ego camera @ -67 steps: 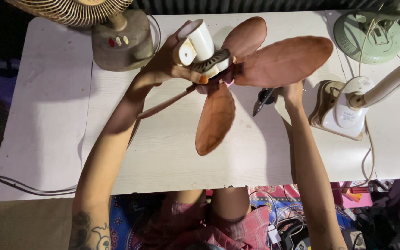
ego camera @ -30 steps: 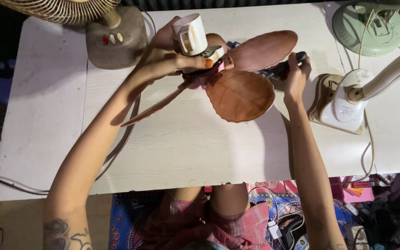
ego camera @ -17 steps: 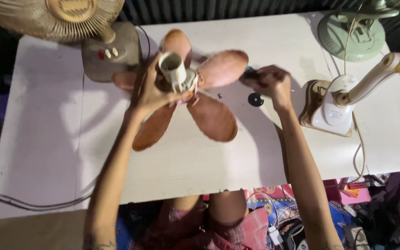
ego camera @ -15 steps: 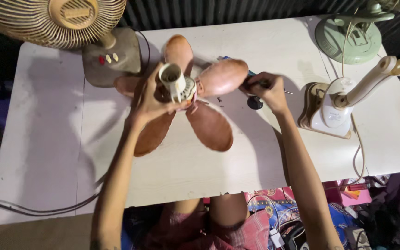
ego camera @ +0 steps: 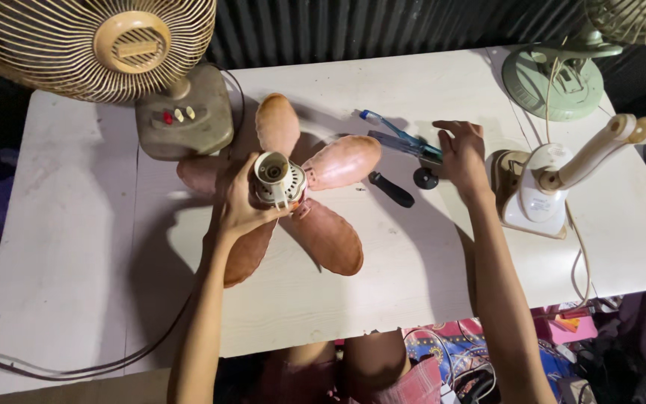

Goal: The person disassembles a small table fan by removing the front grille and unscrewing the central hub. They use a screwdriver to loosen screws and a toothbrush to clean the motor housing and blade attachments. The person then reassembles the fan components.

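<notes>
Brown fan blades (ego camera: 328, 238), white table (ego camera: 383, 284)

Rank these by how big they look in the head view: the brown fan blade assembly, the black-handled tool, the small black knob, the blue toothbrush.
1. Brown fan blade assembly, held by the left hand.
2. Blue toothbrush, by the right hand.
3. Black-handled tool; its visible part looks shorter than the toothbrush, though not by much.
4. Small black knob.

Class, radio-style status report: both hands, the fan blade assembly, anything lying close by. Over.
Left hand gripping white motor hub of brown fan blades. Right hand on blue tool. Black-handled tool beside blades.
</notes>
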